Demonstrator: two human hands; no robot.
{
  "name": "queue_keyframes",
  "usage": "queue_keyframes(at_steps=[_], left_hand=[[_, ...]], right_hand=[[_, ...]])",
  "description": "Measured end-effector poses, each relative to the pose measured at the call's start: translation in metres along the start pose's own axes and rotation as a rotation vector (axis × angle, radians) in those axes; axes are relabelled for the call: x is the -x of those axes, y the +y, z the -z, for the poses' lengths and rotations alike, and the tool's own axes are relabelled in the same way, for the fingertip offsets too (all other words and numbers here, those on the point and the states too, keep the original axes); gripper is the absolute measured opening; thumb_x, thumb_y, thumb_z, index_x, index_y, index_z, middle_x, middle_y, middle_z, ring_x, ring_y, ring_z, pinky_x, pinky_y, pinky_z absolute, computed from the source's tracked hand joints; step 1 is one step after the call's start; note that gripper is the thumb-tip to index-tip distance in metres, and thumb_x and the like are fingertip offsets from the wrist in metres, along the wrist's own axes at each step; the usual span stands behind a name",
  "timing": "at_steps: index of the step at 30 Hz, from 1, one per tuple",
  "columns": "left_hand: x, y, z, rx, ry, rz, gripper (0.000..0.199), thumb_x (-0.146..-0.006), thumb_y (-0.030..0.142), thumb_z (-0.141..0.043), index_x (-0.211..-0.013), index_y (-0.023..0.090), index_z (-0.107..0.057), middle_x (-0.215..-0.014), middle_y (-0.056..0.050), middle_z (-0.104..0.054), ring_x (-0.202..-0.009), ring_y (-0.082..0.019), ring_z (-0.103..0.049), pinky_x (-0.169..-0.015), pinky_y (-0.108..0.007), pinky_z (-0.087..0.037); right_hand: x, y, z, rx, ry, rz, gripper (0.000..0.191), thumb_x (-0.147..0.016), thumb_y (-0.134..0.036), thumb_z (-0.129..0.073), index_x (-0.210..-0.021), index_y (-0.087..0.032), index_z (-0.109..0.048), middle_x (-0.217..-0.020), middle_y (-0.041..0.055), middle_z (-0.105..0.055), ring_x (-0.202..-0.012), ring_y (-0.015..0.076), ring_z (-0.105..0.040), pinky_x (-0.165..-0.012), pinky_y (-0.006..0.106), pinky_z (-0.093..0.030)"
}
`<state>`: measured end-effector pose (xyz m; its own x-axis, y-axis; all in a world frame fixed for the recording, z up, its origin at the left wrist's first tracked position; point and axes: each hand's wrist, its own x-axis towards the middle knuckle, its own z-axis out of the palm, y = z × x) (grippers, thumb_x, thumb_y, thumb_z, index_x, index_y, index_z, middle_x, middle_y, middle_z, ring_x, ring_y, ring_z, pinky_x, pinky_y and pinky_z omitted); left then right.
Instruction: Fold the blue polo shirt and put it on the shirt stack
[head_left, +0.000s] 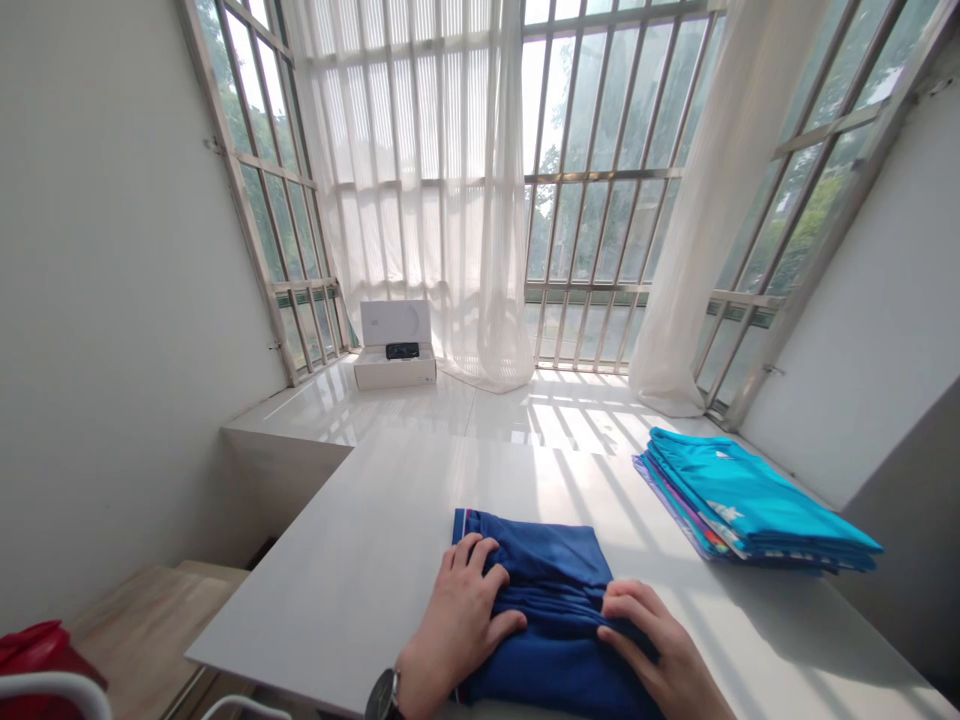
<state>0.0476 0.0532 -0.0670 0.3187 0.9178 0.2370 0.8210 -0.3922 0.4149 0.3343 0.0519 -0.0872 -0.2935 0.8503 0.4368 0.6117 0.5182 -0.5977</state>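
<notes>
On the white table lies a dark blue garment (551, 560), folded into a block, with a white and red stripe along its left edge. Wrinkles bunch across its middle. My left hand (469, 600) rests on the left part of the cloth with its fingers spread. At the right edge of the garment, my right hand (649, 640) pinches the fabric between thumb and fingers. The garment's lower edge runs out of the bottom of the head view, so its exact kind cannot be made out.
A stack of folded clothes (750, 500), turquoise on top, sits on the right of the white table (360, 560). An open white box (395, 372) with a dark object stands on the window ledge. Sheer curtains (480, 250) hang behind. A red item (45, 655) is low at left.
</notes>
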Motion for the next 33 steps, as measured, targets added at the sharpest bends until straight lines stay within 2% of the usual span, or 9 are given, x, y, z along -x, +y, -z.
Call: queue_keyframes(at_steps=[3, 6, 12, 15, 20, 23, 25, 28, 33], left_hand=[[0.001, -0.003, 0.003, 0.014, -0.036, -0.011, 0.031, -0.082, 0.045, -0.077, -0.108, 0.029, -0.07, -0.143, -0.006, -0.052, -0.139, -0.036, -0.037, -0.113, -0.056, -0.034], [0.002, -0.006, 0.007, 0.044, -0.087, -0.014, 0.03, -0.08, 0.04, -0.079, -0.106, 0.028, -0.069, -0.147, -0.005, -0.049, -0.141, -0.036, -0.034, -0.115, -0.056, -0.032], [0.001, -0.007, 0.013, 0.077, -0.126, -0.041, 0.028, -0.077, 0.038, -0.081, -0.099, 0.025, -0.069, -0.149, -0.006, -0.049, -0.142, -0.036, -0.033, -0.115, -0.055, -0.033], [0.003, -0.007, 0.014, 0.082, -0.13, -0.031, 0.031, -0.079, 0.04, -0.079, -0.106, 0.027, -0.07, -0.151, -0.006, -0.047, -0.144, -0.036, -0.031, -0.116, -0.057, -0.031], [0.006, -0.01, 0.02, 0.1, -0.191, -0.079, 0.045, -0.081, 0.052, -0.075, -0.123, 0.039, -0.068, -0.156, -0.005, -0.041, -0.147, -0.039, -0.026, -0.116, -0.061, -0.03], [0.004, -0.012, 0.022, 0.099, -0.206, -0.105, 0.051, -0.08, 0.055, -0.075, -0.126, 0.037, -0.067, -0.157, -0.007, -0.039, -0.148, -0.04, -0.025, -0.115, -0.062, -0.03], [0.002, -0.011, 0.022, 0.094, -0.225, -0.095, 0.051, -0.076, 0.055, -0.078, -0.121, 0.032, -0.069, -0.156, -0.009, -0.04, -0.147, -0.041, -0.025, -0.115, -0.062, -0.03], [-0.003, -0.01, 0.02, 0.092, -0.235, -0.056, 0.046, -0.068, 0.051, -0.085, -0.103, 0.024, -0.071, -0.154, -0.01, -0.043, -0.146, -0.041, -0.026, -0.115, -0.06, -0.03], [-0.004, -0.008, 0.021, 0.138, -0.144, -0.041, 0.031, -0.069, 0.037, -0.086, -0.086, 0.021, -0.066, -0.141, -0.009, -0.054, -0.138, -0.034, -0.04, -0.112, -0.048, -0.038]], right_hand=[[0.001, -0.001, -0.003, -0.031, 0.021, 0.012, 0.017, -0.092, -0.039, -0.059, -0.085, -0.026, -0.066, -0.092, 0.0032, -0.068, -0.087, 0.0183, -0.068, -0.08, 0.024, -0.056], [0.004, -0.001, -0.007, -0.061, 0.02, -0.009, 0.017, -0.093, -0.039, -0.058, -0.085, -0.025, -0.065, -0.086, 0.0017, -0.068, -0.08, 0.0169, -0.067, -0.076, 0.022, -0.056], [0.01, 0.007, -0.012, -0.066, 0.056, -0.023, 0.014, -0.092, -0.038, -0.06, -0.089, -0.026, -0.065, -0.088, 0.0018, -0.069, -0.082, 0.0173, -0.068, -0.079, 0.022, -0.055], [0.012, 0.01, -0.013, -0.072, 0.08, -0.024, 0.013, -0.092, -0.037, -0.061, -0.089, -0.025, -0.066, -0.088, 0.0019, -0.07, -0.083, 0.0177, -0.069, -0.079, 0.022, -0.056], [0.012, 0.007, -0.014, -0.083, 0.107, -0.025, 0.013, -0.091, -0.038, -0.062, -0.088, -0.025, -0.067, -0.088, 0.0026, -0.071, -0.083, 0.0186, -0.069, -0.079, 0.023, -0.057], [0.013, 0.005, -0.014, -0.095, 0.119, -0.008, 0.014, -0.09, -0.038, -0.063, -0.086, -0.025, -0.067, -0.088, 0.0032, -0.071, -0.083, 0.0193, -0.07, -0.078, 0.024, -0.057], [0.013, 0.004, -0.014, -0.107, 0.131, -0.008, 0.014, -0.089, -0.038, -0.063, -0.086, -0.025, -0.067, -0.088, 0.0036, -0.071, -0.083, 0.0198, -0.07, -0.078, 0.024, -0.058], [0.014, 0.005, -0.014, -0.117, 0.141, -0.03, 0.015, -0.089, -0.039, -0.064, -0.085, -0.025, -0.067, -0.087, 0.0032, -0.072, -0.082, 0.0197, -0.07, -0.077, 0.023, -0.058], [0.014, 0.007, -0.015, -0.124, 0.125, -0.108, 0.02, -0.089, -0.044, -0.062, -0.084, -0.024, -0.066, -0.084, 0.0015, -0.071, -0.08, 0.0186, -0.069, -0.076, 0.022, -0.057]])
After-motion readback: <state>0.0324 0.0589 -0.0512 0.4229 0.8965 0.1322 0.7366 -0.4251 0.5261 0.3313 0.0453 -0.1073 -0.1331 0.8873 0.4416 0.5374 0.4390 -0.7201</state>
